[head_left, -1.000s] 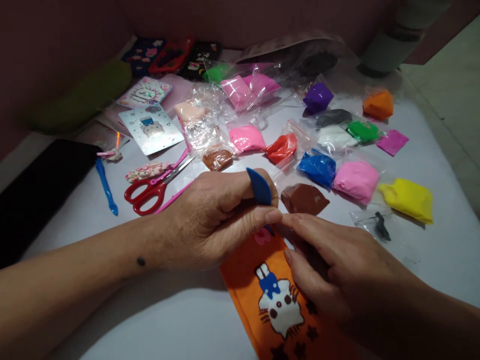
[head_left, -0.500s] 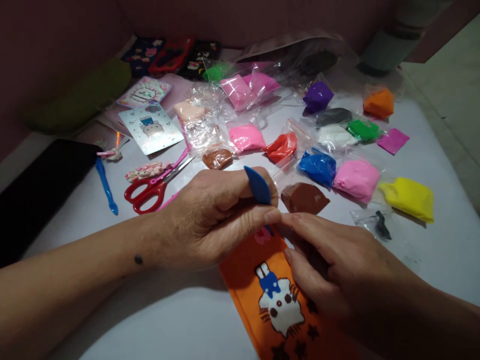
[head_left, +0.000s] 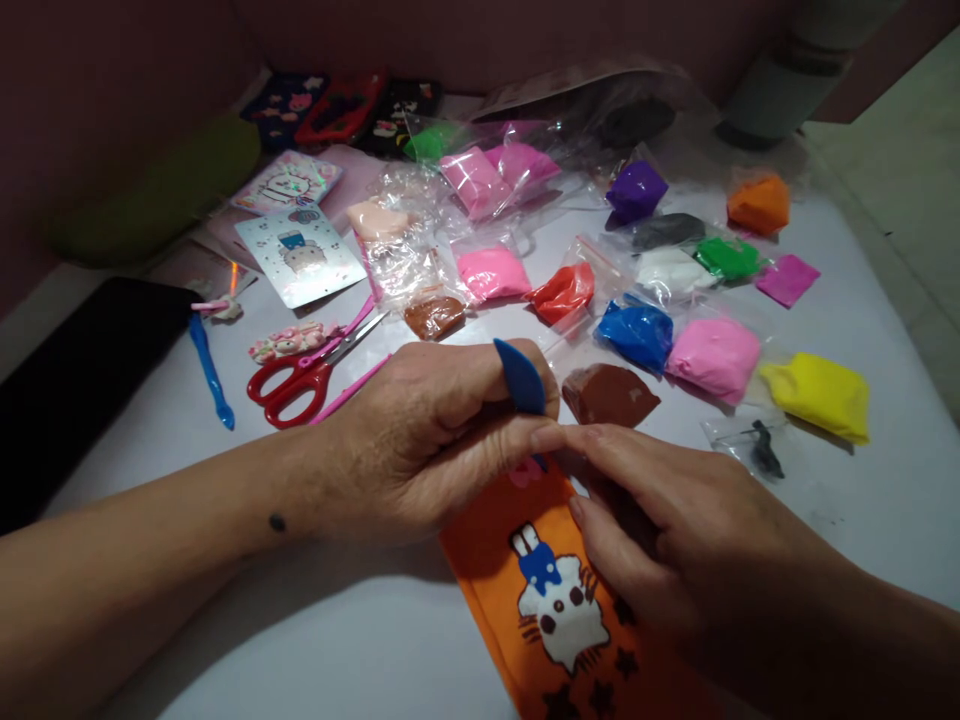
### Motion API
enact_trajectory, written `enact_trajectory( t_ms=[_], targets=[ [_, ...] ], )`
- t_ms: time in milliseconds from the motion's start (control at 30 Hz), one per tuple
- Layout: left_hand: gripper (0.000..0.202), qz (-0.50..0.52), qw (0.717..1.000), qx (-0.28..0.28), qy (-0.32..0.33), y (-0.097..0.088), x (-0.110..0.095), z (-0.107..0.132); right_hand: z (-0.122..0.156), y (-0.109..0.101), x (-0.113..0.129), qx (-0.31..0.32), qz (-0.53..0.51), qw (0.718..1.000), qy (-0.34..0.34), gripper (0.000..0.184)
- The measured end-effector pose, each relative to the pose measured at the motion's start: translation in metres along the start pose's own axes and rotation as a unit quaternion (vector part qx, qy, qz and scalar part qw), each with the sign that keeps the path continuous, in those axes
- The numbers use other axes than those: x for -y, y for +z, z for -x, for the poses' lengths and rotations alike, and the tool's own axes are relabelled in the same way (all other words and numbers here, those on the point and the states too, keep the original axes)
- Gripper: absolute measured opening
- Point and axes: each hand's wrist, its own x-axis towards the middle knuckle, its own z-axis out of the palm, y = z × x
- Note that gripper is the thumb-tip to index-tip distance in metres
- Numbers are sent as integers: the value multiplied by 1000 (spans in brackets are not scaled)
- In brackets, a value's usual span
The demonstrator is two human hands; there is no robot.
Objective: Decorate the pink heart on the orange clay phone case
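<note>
My left hand (head_left: 435,440) is closed around a blue plastic modelling tool (head_left: 519,377), whose rounded blade sticks up between thumb and forefinger. My right hand (head_left: 667,530) meets it fingertip to fingertip, its fingers curled over the top of an orange case (head_left: 525,590) decorated with a white cat figure and dark stars. What the right fingers pinch is hidden. A small pink clay piece (head_left: 525,472) sits on the case just under the fingertips. An open lump of brown clay (head_left: 609,394) lies right behind the hands.
Several bagged clay lumps lie on the white table (head_left: 337,640): yellow (head_left: 817,396), pink (head_left: 712,358), blue (head_left: 636,336), red (head_left: 562,293), purple (head_left: 634,192), orange (head_left: 759,205). Red scissors (head_left: 300,380), a blue stick tool (head_left: 211,370) and decorated cards (head_left: 304,255) lie at the left.
The blue tool's blade shifted slightly in my left hand; both hands otherwise stay at the same spot over the orange case.
</note>
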Motion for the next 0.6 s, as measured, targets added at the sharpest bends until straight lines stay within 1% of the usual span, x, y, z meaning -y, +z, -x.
enact_trajectory(
  t_ms=[133,200,333,500,600],
  targets=[
    [11,-3,1000,-2,0,-1,-3,-1,1,0,1,6,-5,1000,20,25],
    [11,-8,1000,4,-2,0,-4,-1,1,-1,1,7,-3,1000,20,27],
    [9,3,1000,-22,1,2,-3,-1,1,-1,1,10,7,1000,17,33],
    [9,2,999,-36,6,4,-1,0,1,-2,1,7,11,1000,11,25],
    [6,-7,999,-41,8,5,0,0,0,-2,2,10,14,1000,7,27]
  ],
)
